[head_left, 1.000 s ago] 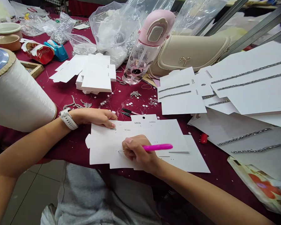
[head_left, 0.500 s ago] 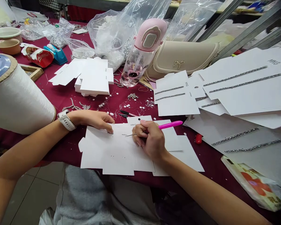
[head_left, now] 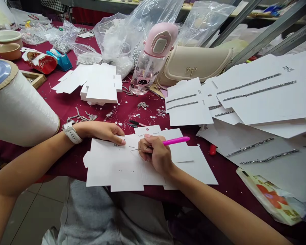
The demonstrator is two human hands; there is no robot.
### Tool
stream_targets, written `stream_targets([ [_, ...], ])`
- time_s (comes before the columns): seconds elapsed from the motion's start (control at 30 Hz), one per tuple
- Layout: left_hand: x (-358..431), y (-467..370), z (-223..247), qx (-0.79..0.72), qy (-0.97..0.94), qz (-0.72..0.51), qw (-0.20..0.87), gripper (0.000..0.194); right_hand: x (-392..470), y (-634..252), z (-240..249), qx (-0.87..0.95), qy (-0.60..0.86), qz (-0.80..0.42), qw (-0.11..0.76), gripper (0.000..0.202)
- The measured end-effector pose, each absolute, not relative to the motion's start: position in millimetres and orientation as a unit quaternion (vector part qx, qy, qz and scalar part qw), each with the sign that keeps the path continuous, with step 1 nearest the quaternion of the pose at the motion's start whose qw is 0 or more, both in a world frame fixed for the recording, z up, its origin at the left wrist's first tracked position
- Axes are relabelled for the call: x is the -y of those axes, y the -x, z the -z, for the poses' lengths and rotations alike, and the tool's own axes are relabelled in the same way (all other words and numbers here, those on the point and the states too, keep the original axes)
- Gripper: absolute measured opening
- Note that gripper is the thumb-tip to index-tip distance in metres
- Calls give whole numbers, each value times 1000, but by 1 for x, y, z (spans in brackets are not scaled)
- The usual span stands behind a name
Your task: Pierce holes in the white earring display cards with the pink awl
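Note:
A white folding card point(head_left: 102, 163) printed MNG lies flat before me, with small dark holes in its lower part. My left hand point(head_left: 104, 132) rests at its upper edge, thumb stretched onto the card beside the print and apart from the forefinger. Closed around a thin awl with a pink handle point(head_left: 177, 140) is my right hand point(head_left: 156, 153). The metal point reaches left, just under the small print; whether it pierces the card I cannot tell. Another white card point(head_left: 199, 166) lies partly beneath my right hand and forearm.
White card stacks point(head_left: 102, 85) stand behind. A large thread spool point(head_left: 22, 105) is at left. A pink-lidded bottle point(head_left: 153, 58) and beige bag point(head_left: 193, 64) stand at the back. Cards with metal chains point(head_left: 265, 105) pile at right. Small scissors point(head_left: 132, 125) and loose chains point(head_left: 81, 117) lie beyond my hands.
The awl's point has shifted slightly relative to the small print and now sits just below it. The whole view has moved a little. My left hand stays at the card's upper edge.

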State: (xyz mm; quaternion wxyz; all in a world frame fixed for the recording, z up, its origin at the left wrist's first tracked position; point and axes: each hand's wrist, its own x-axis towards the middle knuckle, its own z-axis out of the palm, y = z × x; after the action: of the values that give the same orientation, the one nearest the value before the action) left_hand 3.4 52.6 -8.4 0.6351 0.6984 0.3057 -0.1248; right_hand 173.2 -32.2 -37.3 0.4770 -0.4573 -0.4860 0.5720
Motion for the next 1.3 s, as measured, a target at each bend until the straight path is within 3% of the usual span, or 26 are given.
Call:
stream_targets([
  [0.4,-54,-3,9,-293,-673,104,671,30,37,-171,47,606,436,-500,439,40],
  [0.67,-53,-3,9,-305,-717,108,618,29,43,-181,31,479,417,-499,590,42],
  [0.93,-56,-2,7,-318,-645,86,689,23,49,-178,35,508,362,-660,419,41],
  [1.3,-61,-2,12,-323,-626,98,703,20,49,-175,43,547,342,-655,394,39],
])
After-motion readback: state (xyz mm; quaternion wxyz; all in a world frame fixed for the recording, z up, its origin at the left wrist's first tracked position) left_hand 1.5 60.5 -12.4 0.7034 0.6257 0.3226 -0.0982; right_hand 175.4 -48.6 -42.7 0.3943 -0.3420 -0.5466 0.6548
